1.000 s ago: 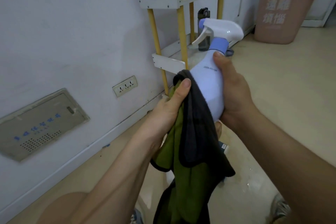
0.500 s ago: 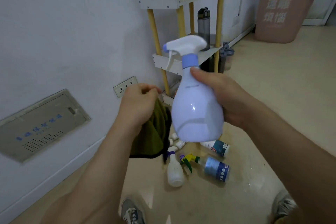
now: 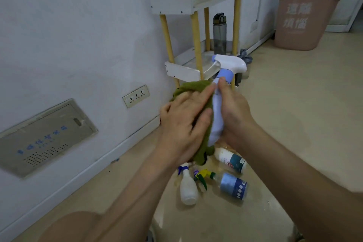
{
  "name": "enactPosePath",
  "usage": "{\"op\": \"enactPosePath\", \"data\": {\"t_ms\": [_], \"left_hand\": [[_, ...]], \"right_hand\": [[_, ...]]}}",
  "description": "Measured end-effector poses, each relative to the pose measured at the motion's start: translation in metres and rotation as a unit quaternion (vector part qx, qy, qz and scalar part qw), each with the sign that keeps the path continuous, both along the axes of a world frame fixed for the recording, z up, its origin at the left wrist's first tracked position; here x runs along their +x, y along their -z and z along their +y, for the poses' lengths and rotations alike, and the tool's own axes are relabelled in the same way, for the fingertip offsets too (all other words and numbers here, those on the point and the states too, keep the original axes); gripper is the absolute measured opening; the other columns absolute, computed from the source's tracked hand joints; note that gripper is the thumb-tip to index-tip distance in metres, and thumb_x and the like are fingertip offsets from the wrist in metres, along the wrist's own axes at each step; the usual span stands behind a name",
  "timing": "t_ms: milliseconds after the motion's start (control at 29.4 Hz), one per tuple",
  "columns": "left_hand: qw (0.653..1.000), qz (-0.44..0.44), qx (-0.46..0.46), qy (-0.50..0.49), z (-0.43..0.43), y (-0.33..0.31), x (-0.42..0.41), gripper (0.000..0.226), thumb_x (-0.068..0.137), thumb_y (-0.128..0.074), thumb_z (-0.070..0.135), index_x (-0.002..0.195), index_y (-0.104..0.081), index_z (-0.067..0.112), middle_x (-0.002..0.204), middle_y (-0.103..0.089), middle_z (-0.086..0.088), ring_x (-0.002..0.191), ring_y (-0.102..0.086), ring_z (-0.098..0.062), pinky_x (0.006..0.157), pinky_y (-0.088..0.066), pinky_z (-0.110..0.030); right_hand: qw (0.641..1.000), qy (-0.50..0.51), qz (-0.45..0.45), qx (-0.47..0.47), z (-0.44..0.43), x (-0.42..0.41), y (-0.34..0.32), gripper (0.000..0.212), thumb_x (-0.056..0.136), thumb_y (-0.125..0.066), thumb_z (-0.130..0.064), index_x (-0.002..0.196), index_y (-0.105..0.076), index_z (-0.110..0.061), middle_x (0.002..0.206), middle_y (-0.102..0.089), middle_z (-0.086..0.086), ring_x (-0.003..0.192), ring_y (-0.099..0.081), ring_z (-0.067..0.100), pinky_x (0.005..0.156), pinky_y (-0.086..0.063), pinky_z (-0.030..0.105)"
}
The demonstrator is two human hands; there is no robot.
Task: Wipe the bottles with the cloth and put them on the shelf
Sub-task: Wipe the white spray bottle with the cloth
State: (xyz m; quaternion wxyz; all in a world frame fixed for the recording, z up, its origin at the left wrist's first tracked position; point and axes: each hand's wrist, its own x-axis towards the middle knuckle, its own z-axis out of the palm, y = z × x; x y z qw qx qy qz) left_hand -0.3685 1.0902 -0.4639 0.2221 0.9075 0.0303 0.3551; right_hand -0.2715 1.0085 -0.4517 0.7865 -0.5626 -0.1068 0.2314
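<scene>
The right grip (image 3: 233, 112) curls round the bottle (image 3: 217, 118), axis near upright; the left grip (image 3: 184, 124), fingers straight, presses the cloth (image 3: 193, 87) on its left side.

Left hand (image 3: 186, 124) flat, fingers (image 3: 204, 93) straight; right hand (image 3: 233, 112) (thumb up) curled, gripping.

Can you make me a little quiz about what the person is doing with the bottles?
1. True or false: a grey bottle stands on the shelf.
2. The cloth that the left hand presses on the spray bottle is: A green, B red, C white?
3. Which hand grips the spray bottle?
Key: 1 true; 2 A; 3 the right hand.
</scene>
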Motion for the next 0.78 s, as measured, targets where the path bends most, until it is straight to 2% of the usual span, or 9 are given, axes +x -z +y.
{"op": "enactPosePath", "data": {"t_ms": [68,136,170,204,306,477,579,681,783], "left_hand": [[0.981,-0.043,-0.187,-0.014,0.000,-0.002,0.003,0.040,0.098,-0.047,0.027,0.135,-0.052,0.042,0.121,-0.057,0.034,0.115,-0.056,0.002,0.097,-0.044,-0.023],[0.826,-0.033,-0.562,0.032,-0.010,-0.013,0.003,0.030,0.097,-0.052,0.029,0.123,-0.066,0.033,0.108,-0.072,0.015,0.096,-0.069,-0.006,0.079,-0.054,-0.023],[0.753,-0.032,-0.656,0.049,-0.012,-0.014,0.003,0.029,0.093,-0.056,0.031,0.117,-0.070,0.025,0.103,-0.075,0.004,0.088,-0.072,-0.013,0.071,-0.058,-0.026],[0.731,-0.021,-0.679,0.066,-0.013,-0.015,0.003,0.032,0.087,-0.061,0.034,0.114,-0.072,0.020,0.103,-0.075,-0.004,0.088,-0.072,-0.020,0.072,-0.059,-0.029],[0.808,-0.023,-0.587,0.034,-0.016,-0.019,0.000,0.038,0.084,-0.063,0.039,0.116,-0.069,0.020,0.115,-0.072,-0.003,0.108,-0.067,-0.020,0.092,-0.055,-0.036],[0.949,-0.019,-0.315,-0.017,-0.027,-0.005,0.005,0.038,0.101,-0.049,0.030,0.137,-0.047,0.042,0.126,-0.051,0.035,0.117,-0.047,0.019,0.097,-0.036,-0.005],[0.963,0.010,-0.269,0.033,-0.035,-0.003,0.009,0.039,0.097,-0.039,0.039,0.128,-0.039,0.062,0.133,-0.046,0.037,0.124,-0.041,0.018,0.100,-0.032,-0.009],[0.930,-0.029,-0.356,0.087,-0.026,-0.007,0.014,0.034,0.097,-0.039,0.033,0.121,-0.060,0.045,0.133,-0.059,0.016,0.125,-0.052,0.000,0.105,-0.039,-0.022],[0.889,-0.058,-0.451,0.058,-0.014,-0.012,0.020,0.031,0.096,-0.041,0.021,0.098,-0.069,0.036,0.111,-0.068,0.012,0.106,-0.062,-0.002,0.091,-0.044,-0.019]], "right_hand": [[1.000,0.006,-0.021,0.011,-0.003,-0.006,-0.003,0.028,0.100,-0.049,-0.046,0.086,-0.060,-0.025,0.090,-0.067,-0.003,0.087,-0.066,0.018,0.084,-0.053,0.035],[0.999,0.009,-0.037,0.021,-0.007,-0.007,-0.008,0.027,0.098,-0.049,-0.048,0.083,-0.059,-0.028,0.085,-0.066,-0.008,0.081,-0.064,0.010,0.074,-0.052,0.029],[0.999,0.010,-0.048,0.020,-0.008,-0.006,-0.009,0.028,0.098,-0.050,-0.049,0.081,-0.059,-0.028,0.079,-0.066,-0.010,0.076,-0.064,0.007,0.069,-0.051,0.025],[0.998,0.017,-0.059,0.022,-0.008,-0.005,-0.010,0.031,0.098,-0.050,-0.048,0.078,-0.059,-0.027,0.072,-0.066,-0.012,0.070,-0.063,0.004,0.065,-0.051,0.022],[0.983,0.073,-0.164,-0.031,-0.005,0.001,-0.005,0.036,0.101,-0.047,-0.046,0.073,-0.057,-0.025,0.075,-0.063,-0.005,0.078,-0.061,0.015,0.074,-0.048,0.031],[0.954,0.025,-0.235,-0.184,0.005,0.005,0.005,0.034,0.104,-0.039,-0.028,0.074,-0.053,-0.018,0.082,-0.057,0.005,0.085,-0.053,0.022,0.076,-0.041,0.040],[0.994,-0.054,-0.053,-0.084,0.000,0.002,0.003,0.033,0.101,-0.044,-0.039,0.096,-0.069,-0.018,0.100,-0.071,0.007,0.098,-0.068,0.023,0.089,-0.054,0.041],[0.995,-0.090,0.019,-0.024,-0.003,0.003,0.006,0.040,0.099,-0.047,-0.050,0.109,-0.070,-0.018,0.100,-0.075,0.007,0.091,-0.072,0.021,0.082,-0.057,0.036],[0.997,-0.071,0.033,-0.029,0.001,0.001,0.011,0.037,0.098,-0.051,-0.048,0.106,-0.070,-0.018,0.102,-0.073,0.011,0.094,-0.071,0.027,0.090,-0.056,0.044]]}}
